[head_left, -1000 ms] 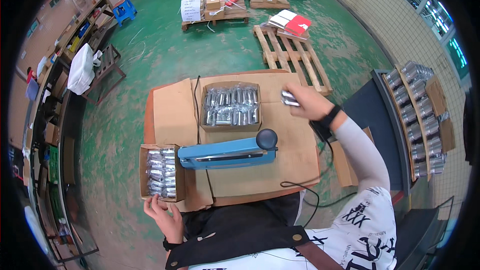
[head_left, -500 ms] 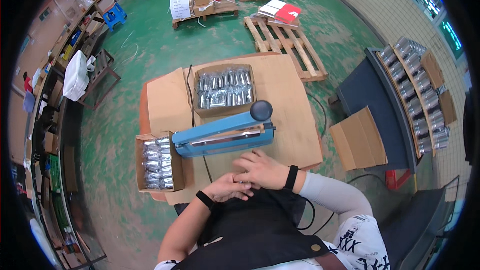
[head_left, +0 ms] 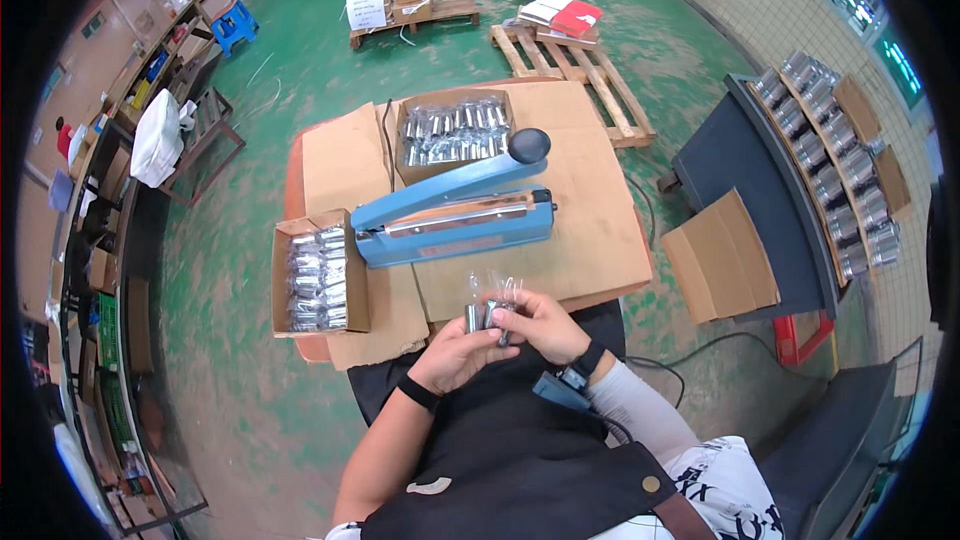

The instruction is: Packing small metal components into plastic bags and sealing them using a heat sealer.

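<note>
Held items: small metal cylinders [head_left: 473, 318] in clear plastic, about three showing, grasped between the fingers of the left hand [head_left: 452, 358] and the right hand [head_left: 548, 328], which meet at the fingertips. Ahead of both hands: one blue bar sealer [head_left: 460, 242], lever raised, untouched. Ahead and left of the left hand: one open carton [head_left: 358, 290], rows of wrapped pieces. Beyond the sealer: a second open carton [head_left: 420, 175], likewise looking well filled. Progress, as judged: cartoned pieces appear wrapped; the held ones remain outside both cartons, plastic ends loose and seemingly unsealed. Obscured: exact held count, under fingers; far carton's near corner, behind the lever; bag edges, too fine to trace.
</note>
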Demonstrator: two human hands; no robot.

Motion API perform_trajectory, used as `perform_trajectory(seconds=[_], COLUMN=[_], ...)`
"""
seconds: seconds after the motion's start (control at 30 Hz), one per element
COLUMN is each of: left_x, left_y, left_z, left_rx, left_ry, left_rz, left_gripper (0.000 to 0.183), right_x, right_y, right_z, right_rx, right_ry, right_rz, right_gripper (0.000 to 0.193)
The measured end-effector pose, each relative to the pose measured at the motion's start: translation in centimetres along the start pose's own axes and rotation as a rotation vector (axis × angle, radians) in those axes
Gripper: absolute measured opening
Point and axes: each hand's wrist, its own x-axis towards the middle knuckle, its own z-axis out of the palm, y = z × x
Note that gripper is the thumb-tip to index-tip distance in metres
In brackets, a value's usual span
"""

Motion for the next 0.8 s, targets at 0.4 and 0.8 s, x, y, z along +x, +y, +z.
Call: perform_trajectory(seconds=[0.4,0.8], left_x=[-1.7,-0.8], left_y=[-0.9,-1.4], left_z=[-1.1,-2.4], left_rx=[0.346,0.261], left_ry=[0.458,0.371], left_rz=[0.226,0.169], left_gripper=[0.014,0.029], right_x=[6.1,4.6], right_y=[2.4,2.1], right_z=[-2.6,-3.4], right_rx=[-1.008,-1.210], right_ry=[0.491,0.689], right_rz=[-0.421,-0.632], right_gripper=[0.025,0.028])
